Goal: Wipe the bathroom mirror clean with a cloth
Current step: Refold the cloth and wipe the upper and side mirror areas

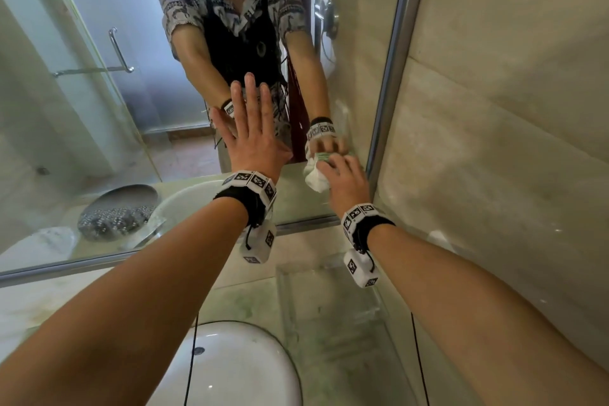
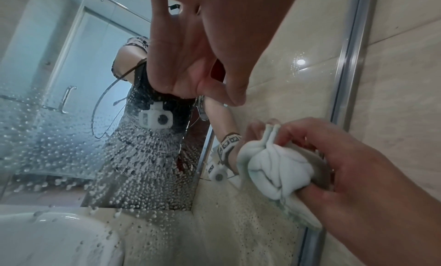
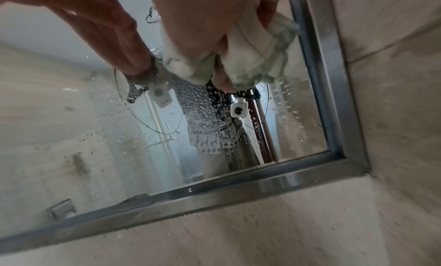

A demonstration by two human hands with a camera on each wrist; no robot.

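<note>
Steel-framed wall mirror, droplet-speckled: right hand curls round a bunched pale-green cloth at its lower right corner; left hand flat on glass, straight fingers slightly spread

Both forearms are left bare. A black strap ringed with white blocks printed in black-and-white square markers is worn on the left wrist and on the right wrist. A white marker-printed camera box is hung under each wrist. Thin black cables are run below the arms.
</note>
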